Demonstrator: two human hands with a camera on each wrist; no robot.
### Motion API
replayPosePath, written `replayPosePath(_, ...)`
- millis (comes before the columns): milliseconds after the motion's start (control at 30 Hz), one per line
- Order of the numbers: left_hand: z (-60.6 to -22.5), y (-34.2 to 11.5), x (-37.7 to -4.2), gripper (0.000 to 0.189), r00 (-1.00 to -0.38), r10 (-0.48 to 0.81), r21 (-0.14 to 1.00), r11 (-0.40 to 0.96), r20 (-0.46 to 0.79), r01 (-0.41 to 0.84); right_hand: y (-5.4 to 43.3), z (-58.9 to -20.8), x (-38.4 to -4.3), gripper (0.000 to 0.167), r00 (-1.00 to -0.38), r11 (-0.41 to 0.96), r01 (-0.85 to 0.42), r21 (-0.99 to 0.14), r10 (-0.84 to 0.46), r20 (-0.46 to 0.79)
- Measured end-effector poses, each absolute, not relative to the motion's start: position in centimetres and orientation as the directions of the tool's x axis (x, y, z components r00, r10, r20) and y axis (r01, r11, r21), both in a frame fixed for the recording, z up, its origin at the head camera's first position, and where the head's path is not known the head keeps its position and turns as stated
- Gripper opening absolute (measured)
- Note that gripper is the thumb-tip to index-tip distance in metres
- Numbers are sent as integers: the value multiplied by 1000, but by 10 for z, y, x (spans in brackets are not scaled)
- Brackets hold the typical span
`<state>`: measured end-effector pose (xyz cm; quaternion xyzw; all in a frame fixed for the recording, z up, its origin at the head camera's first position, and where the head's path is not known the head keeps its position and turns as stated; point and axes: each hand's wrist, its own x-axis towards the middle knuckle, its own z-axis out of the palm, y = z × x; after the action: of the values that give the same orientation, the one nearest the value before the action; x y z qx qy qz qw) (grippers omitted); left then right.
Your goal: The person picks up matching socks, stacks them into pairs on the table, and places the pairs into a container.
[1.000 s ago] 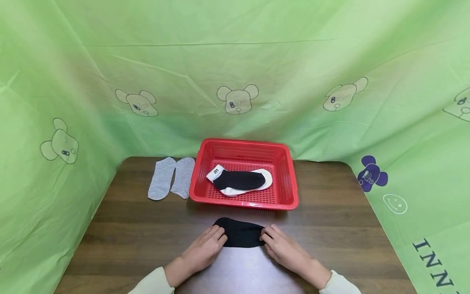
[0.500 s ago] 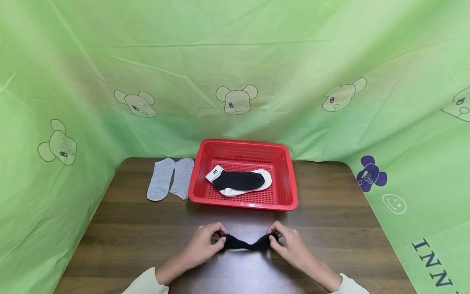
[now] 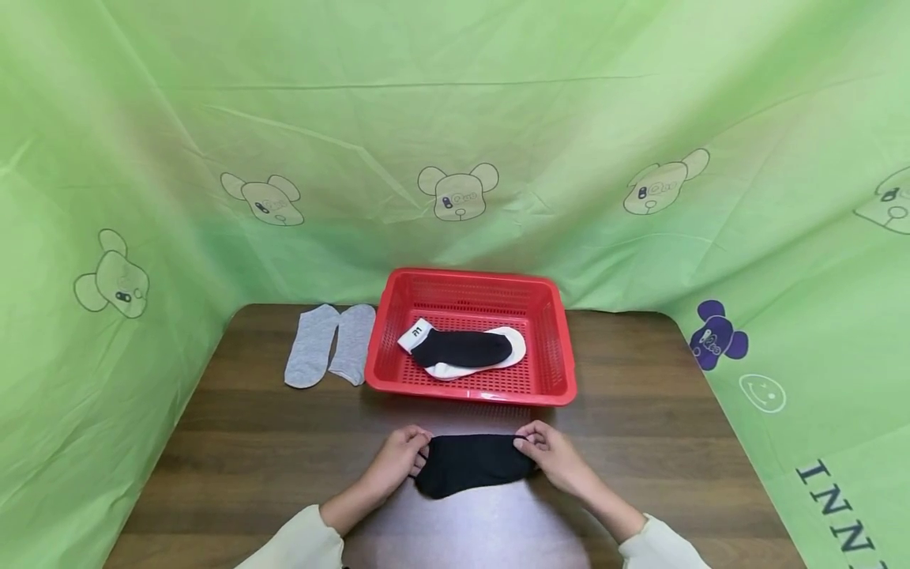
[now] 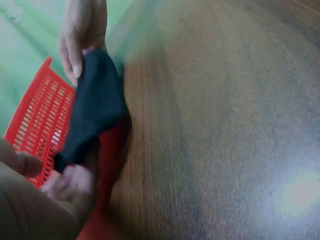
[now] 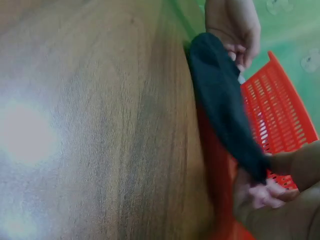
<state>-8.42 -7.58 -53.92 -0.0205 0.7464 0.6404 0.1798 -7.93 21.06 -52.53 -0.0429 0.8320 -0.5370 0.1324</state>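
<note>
A black sock [image 3: 472, 462] is stretched sideways between both hands in front of the basket, seen in all three views. My left hand [image 3: 394, 462] pinches its left end by the upper edge. At the other end, thumb and fingers of my right hand [image 3: 558, 454] pinch the upper corner. In the left wrist view the sock [image 4: 97, 100] hangs over the table, somewhat blurred. The right wrist view shows the sock [image 5: 220, 95] slanting between the two hands.
Behind the hands stands a red perforated basket [image 3: 469, 397] holding a black sock [image 3: 465, 348] with a white cuff and a white sock [image 3: 517, 352]. Two grey socks [image 3: 313, 348] lie left of it on the wooden table [image 3: 249, 474]. Green cloth [image 3: 455, 118] hangs around the table.
The black sock lay flat at first, then was lifted and bunched between the hands. Now it is spread out again, hanging from both hands with its bulging edge toward the person.
</note>
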Motion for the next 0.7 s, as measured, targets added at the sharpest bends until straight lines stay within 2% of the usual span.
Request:
replayPosePath(67, -540, -75, -83, 25, -928, 198, 939, 202, -316, -277, 212, -529, -80, 26, -955, 439, 98, -893, -211, -208)
replayPosePath(200, -538, -76, -82, 34, -930, 223, 932, 287, -291, -223, 215, -532, -79, 33, -945, 432, 128, -893, -221, -243)
replayPosePath(400, -536, -80, -80, 39, -939, 242, 934, 319, -245, -161, 216, -535, -79, 31, -941, 381, 150, -912, -229, -250)
replayPosePath(567, -536, -83, -76, 33, -929, 206, 923, 303, -307, -238, 215, -537, -76, 30, -931, 342, 195, -919, -231, -283)
replayPosePath(700, -528, -88, -72, 27, -897, 240, 914, 264, -371, -308, 214, -532, -72, 31, -922, 286, 220, -933, -252, -295)
